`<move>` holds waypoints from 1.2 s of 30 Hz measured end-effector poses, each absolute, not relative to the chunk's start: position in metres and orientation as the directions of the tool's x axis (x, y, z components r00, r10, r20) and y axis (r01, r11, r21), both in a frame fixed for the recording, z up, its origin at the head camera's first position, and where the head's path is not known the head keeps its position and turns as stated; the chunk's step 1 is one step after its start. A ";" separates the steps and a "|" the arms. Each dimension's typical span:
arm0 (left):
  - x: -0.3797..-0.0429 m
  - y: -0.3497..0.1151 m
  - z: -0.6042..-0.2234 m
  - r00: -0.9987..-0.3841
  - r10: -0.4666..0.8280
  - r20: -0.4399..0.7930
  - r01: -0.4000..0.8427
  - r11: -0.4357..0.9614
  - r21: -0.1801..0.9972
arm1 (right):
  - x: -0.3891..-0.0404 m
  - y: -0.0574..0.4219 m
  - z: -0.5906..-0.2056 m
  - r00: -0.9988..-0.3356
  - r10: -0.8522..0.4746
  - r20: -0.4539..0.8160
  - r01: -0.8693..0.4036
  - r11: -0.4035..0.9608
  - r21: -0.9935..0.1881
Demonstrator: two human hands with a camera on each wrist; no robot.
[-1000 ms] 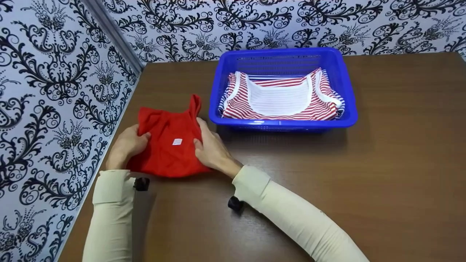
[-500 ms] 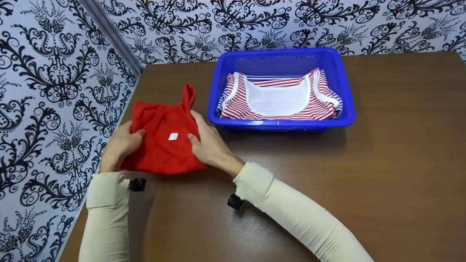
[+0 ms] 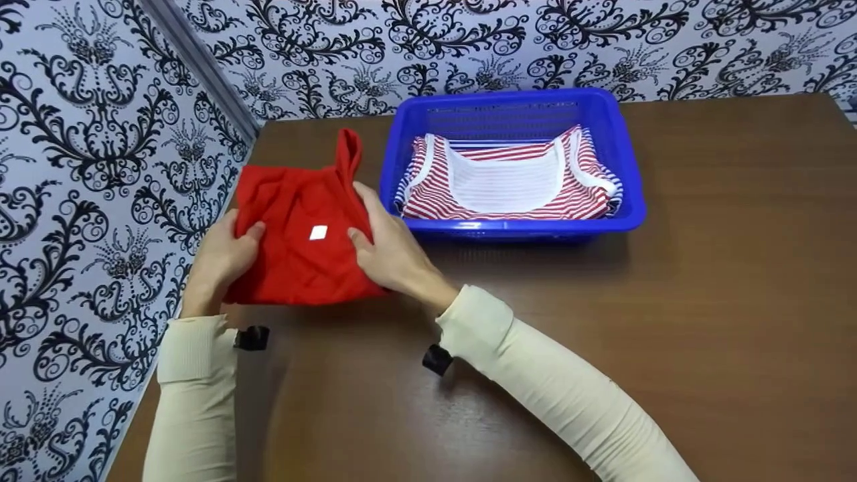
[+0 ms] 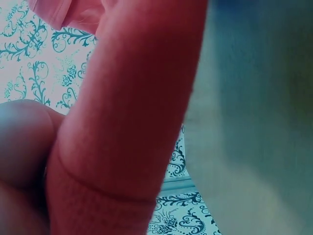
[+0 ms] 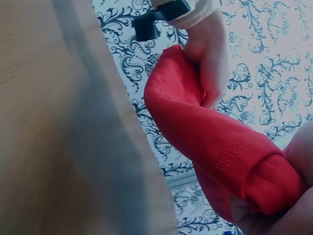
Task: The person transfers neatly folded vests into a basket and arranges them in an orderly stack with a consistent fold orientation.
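Observation:
A folded red knit garment (image 3: 294, 261) with a small white label (image 3: 319, 232) is held up over the left part of the table. My left hand (image 3: 226, 253) grips its left side, thumb on top. On the opposite side my right hand (image 3: 395, 256) pinches the edge, thumb on the face and fingers behind. A narrow red loop of cloth sticks up at the upper right corner. From the left wrist, the red cloth (image 4: 132, 107) fills the middle, beside the fingers (image 4: 24, 147). In the right wrist view the garment (image 5: 195, 127) hangs between both hands, its ribbed edge near the right fingers.
A blue plastic basket (image 3: 512, 226) stands at the back of the brown table (image 3: 723, 301), just right of the garment. Inside it lie folded striped tops (image 3: 502, 181), a red-and-white one uppermost. Patterned walls (image 3: 87, 201) border the table at left and back.
Both hands have raised the red garment and carried it slightly farther back over the table. The grip on both sides is the same, and the basket stays in place.

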State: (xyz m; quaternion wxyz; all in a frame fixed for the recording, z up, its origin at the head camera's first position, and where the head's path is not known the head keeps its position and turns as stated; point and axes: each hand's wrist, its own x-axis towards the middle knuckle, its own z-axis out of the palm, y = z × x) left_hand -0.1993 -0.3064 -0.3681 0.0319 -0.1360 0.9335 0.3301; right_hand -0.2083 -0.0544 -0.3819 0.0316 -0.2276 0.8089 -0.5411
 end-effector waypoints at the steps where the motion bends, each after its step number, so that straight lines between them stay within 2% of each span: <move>1: -0.200 -0.306 -0.367 -0.961 -0.233 -0.146 -0.273 0.740 0.615 | -0.209 -0.053 -0.380 -0.895 -0.401 0.194 -0.333 0.311 -0.890; 14: -0.207 -0.290 -0.357 -0.972 -0.214 -0.099 -0.219 0.667 0.712 | -0.220 -0.027 -0.361 -0.902 -0.392 0.180 -0.319 0.324 -0.891; 28: -0.225 -0.262 -0.340 -0.987 -0.160 -0.026 -0.130 0.687 0.715 | -0.235 0.006 -0.351 -0.918 -0.346 0.196 -0.327 0.376 -0.867; 36: -0.234 -0.246 -0.332 -0.994 -0.103 -0.030 -0.093 0.686 0.722 | -0.242 0.027 -0.346 -0.928 -0.317 0.198 -0.316 0.382 -0.868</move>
